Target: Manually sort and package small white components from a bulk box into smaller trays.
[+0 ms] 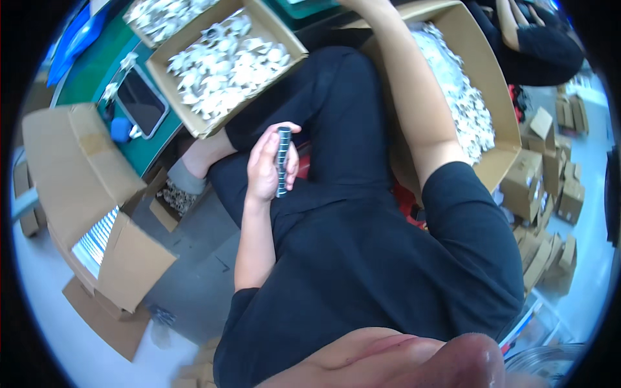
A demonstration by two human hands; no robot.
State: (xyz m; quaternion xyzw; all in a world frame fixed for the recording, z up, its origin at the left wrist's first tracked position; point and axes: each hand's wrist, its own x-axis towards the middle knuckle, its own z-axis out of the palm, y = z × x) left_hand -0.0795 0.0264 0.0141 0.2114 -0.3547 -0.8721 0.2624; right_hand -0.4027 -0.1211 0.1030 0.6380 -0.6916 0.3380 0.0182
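My left hand [263,169] is over my lap with its fingers closed round a slim, dark, shiny stack of short round pieces [283,161], which stands nearly upright. Light lines mark the joints between the pieces; I cannot tell what they are. My right arm reaches forward across a large cardboard box, and my right hand [367,5] is cut off by the top edge, its fingers out of sight. A translucent tray [309,8] lies near it. Ahead of my left hand, an open cardboard box [218,123] holds many small white parts [226,64].
A big box [498,84] of white parts and clear plastic stands at my right. On the green table [139,161] lie a phone [142,100] and a blue object [120,129]. Open cartons [84,168] stand left; more boxes [522,184] are stacked right. Another person's arm [508,26] shows top right.
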